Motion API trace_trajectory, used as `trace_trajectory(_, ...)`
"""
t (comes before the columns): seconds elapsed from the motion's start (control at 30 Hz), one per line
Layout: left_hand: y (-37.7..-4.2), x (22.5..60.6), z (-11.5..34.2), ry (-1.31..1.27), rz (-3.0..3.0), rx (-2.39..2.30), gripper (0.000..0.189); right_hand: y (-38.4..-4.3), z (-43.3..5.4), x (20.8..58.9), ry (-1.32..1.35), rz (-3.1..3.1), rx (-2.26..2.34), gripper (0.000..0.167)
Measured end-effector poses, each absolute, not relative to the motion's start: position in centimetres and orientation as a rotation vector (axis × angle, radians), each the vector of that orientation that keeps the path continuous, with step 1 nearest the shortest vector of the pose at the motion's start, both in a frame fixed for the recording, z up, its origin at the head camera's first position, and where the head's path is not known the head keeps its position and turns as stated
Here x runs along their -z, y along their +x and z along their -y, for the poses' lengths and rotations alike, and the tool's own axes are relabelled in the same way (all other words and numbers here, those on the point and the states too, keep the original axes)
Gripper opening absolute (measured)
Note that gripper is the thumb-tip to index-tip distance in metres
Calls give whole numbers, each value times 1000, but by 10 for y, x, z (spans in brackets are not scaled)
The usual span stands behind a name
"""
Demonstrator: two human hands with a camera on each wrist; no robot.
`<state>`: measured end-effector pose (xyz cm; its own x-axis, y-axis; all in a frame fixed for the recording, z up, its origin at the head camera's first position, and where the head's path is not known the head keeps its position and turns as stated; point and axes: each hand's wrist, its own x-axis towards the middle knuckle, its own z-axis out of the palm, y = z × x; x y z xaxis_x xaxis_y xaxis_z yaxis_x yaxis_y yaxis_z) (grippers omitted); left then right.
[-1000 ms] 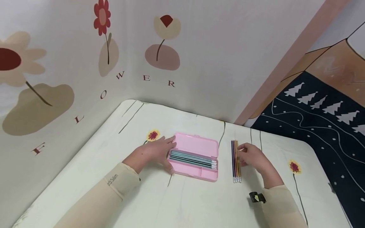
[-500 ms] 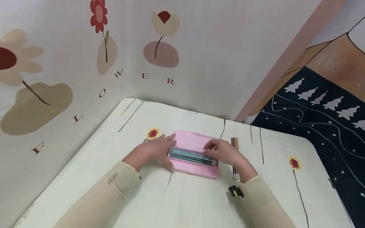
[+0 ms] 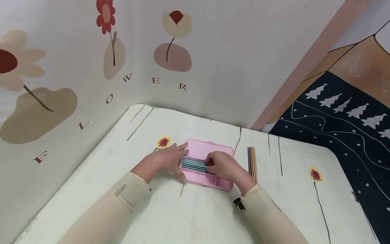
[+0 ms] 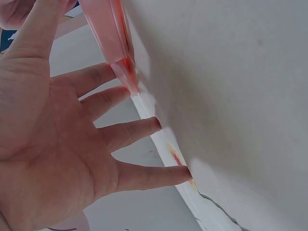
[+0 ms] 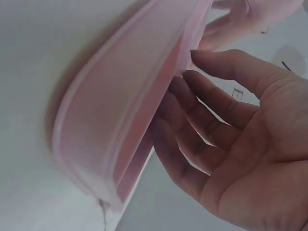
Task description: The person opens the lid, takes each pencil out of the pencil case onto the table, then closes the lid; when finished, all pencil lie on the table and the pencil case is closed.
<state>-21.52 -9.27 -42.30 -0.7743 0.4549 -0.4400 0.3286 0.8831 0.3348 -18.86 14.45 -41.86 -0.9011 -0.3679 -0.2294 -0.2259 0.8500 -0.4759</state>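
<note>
On the table, a pink pencil case (image 3: 199,179) lies with its lid (image 3: 199,148) folded back. Teal pencils (image 3: 193,165) rest side by side in its long compartment. My left hand (image 3: 166,161) is spread at the case's left end, thumb near the front corner and fingers near the lid; the left wrist view shows straight fingers (image 4: 127,130). My right hand (image 3: 223,165) reaches over the pencils, hiding their right ends. In the right wrist view its loosely bent fingers (image 5: 207,110) dip into the case, and no pencil shows between thumb and index finger.
Several coloured pencils (image 3: 252,162) lie in a row to the right of the case, partly behind my right forearm. A pale flower-print cloth (image 3: 195,217) covers the table. Flower-print fabric (image 3: 213,61) stands behind it, with a dark tree-patterned cloth (image 3: 329,118) at right.
My right hand has left the coloured pencils and moved left over the case, farther in along the teal pencils. My left hand has stayed at the case's left end.
</note>
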Motion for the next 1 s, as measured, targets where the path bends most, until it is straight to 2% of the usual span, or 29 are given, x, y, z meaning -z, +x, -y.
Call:
trace_trajectory(0.3,-215,424,93,590,-2534,-322,120,-184,-131,421,-562,-2811,384,11)
trace_trajectory(0.83,-214,422,93,598,-2533,-314,119,-177,-130,421,-650,-2820,332,23)
trace_trajectory(1.0,-213,420,92,596,-2537,-313,119,-171,-127,420,-764,-2867,82,25)
